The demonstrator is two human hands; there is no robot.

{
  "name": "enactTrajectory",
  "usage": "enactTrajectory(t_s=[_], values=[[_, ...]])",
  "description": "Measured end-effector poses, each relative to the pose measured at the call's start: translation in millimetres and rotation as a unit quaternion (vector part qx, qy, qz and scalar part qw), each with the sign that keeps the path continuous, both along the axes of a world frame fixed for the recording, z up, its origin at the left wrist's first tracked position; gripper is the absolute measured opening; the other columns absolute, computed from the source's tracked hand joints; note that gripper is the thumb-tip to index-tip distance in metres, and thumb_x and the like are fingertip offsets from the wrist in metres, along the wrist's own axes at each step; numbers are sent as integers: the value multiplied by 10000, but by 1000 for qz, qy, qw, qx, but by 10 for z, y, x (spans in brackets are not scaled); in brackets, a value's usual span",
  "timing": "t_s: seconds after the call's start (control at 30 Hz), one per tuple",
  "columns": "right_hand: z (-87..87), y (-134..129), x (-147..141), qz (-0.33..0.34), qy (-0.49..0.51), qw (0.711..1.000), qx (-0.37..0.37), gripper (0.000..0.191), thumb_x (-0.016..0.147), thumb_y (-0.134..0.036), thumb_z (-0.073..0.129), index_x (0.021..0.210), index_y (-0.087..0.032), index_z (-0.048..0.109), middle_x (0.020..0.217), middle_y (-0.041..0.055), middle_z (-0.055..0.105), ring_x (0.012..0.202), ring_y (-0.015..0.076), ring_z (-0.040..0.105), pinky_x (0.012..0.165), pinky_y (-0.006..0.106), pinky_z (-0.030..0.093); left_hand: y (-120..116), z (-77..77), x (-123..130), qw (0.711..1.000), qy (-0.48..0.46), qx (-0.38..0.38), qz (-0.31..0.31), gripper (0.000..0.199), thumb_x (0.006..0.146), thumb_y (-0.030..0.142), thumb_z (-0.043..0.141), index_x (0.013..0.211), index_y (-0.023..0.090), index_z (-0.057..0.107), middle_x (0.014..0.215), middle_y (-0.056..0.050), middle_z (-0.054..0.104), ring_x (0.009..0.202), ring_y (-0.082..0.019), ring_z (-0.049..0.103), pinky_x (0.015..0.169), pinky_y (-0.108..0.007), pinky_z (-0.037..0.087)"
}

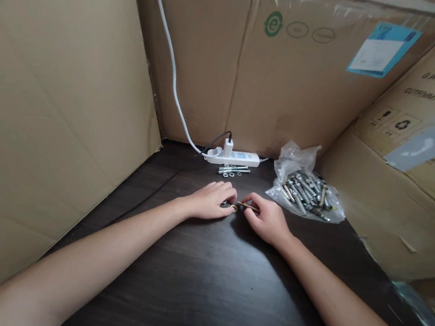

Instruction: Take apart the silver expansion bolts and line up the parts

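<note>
My left hand (212, 200) is closed, its thumb and index finger pinching a small brass-coloured ring that looks like a washer (235, 207). Part of another small metal piece shows under its curled fingers, too hidden to name. Just to the right, my right hand (268, 220) grips a thin bolt (249, 207) between thumb and fingers. The bolt's tip points left at the ring, with a small gap visible between them. Beyond the hands, several long bolts (234, 170) lie on the table among loose nuts and washers (232, 175).
A clear plastic bag (296, 154) of several expansion bolts (307, 192) lies at the right. A white power strip (234, 158) with a charger (228, 147) stands along the back. Cardboard boxes (199, 50) wall the dark table (194, 287) at left, back and right.
</note>
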State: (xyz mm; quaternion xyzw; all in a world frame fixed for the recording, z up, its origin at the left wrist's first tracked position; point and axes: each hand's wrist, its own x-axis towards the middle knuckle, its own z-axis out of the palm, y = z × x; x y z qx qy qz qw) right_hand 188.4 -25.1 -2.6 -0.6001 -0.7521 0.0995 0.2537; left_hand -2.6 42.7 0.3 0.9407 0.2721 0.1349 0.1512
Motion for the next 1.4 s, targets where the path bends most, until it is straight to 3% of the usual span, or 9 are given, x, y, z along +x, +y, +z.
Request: enactTrajectory(t_s=[0.3,0.53,0.7,0.9,1.13,1.3,1.4], values=[[-11,-1,7,-4,-2,1000,6,96,782,-246,468,844,-221,536,642,-25,571,580,142,498,563,240,310,-22,7,12,999,-8,35,0,176,878,271,491,1048,231,513,966,-10,554,907,-174,517,796,-302,394],[-1,0,15,33,-7,999,13,108,800,-204,424,856,-222,515,736,-8,582,677,154,529,623,247,352,-13,0,15,999,6,45,9,72,838,228,499,894,206,539,902,-13,550,873,-175,520,774,-297,397],[7,-10,15,41,-9,999,7,138,823,-204,410,912,-224,513,805,11,609,708,168,546,652,262,377,-33,20,12,999,-2,37,2,180,839,242,498,1014,224,541,959,-18,539,898,-178,530,798,-307,406],[11,-19,20,57,-9,998,-1,172,869,-208,381,989,-223,504,882,27,637,738,173,573,659,270,386,-29,17,14,999,-5,39,10,82,829,273,519,836,192,519,895,-16,521,821,-168,524,747,-301,406],[-3,-18,16,82,-6,997,2,206,896,-224,397,1068,-237,509,1004,31,656,868,183,612,726,274,406,-60,54,-10,998,-69,8,0,266,836,304,559,1074,220,473,1016,-16,515,882,-158,532,778,-284,437],[-17,-21,16,56,5,998,-9,171,886,-275,431,1045,-227,473,807,12,647,703,179,604,650,267,403,-96,104,10,997,-48,59,-34,197,880,295,512,1057,210,501,1007,-31,543,922,-176,525,815,-300,419],[-11,-39,10,80,25,997,-2,161,875,-274,445,1029,-229,458,810,13,646,702,177,606,655,264,407,-120,123,30,992,-13,107,-65,186,911,278,457,1072,216,527,998,-37,555,892,-180,513,800,-306,398]])
